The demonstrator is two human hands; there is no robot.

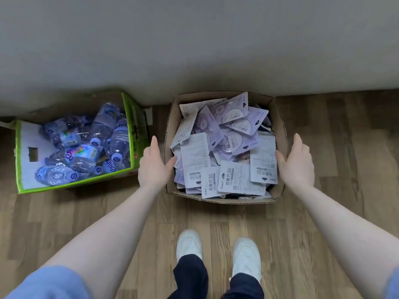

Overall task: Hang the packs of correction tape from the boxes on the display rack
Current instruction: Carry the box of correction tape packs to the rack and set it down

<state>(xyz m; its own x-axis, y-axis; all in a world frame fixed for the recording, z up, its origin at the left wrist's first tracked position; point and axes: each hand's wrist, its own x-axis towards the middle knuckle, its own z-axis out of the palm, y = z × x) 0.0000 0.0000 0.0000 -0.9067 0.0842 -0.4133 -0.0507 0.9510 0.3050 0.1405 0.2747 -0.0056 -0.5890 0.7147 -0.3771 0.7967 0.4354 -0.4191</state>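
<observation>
Both hands are open, fingers straight, one at each side of the box (280,126) of packs (224,152). The left hand (154,162) is at the left wall with its thumb just over the rim; the right hand (296,160) is at the right wall. Neither grips anything yet, and whether the palms already touch the cardboard is hard to tell from above.

The step looks like taking hold of the box to lift or shift it. To do it well, the palms should press flat and low on both walls, since the cardboard bows outward and the packs lie loose and heaped to the rim; a tilt would spill them. Keep it level.

The box stands on the wood floor (345,169) against the grey wall (194,50). No display rack is in view. Just left stands a green carton (135,117) of empty bottles (103,137), close to the left hand. The person's white shoes (218,253) stand near the box's front.
</observation>
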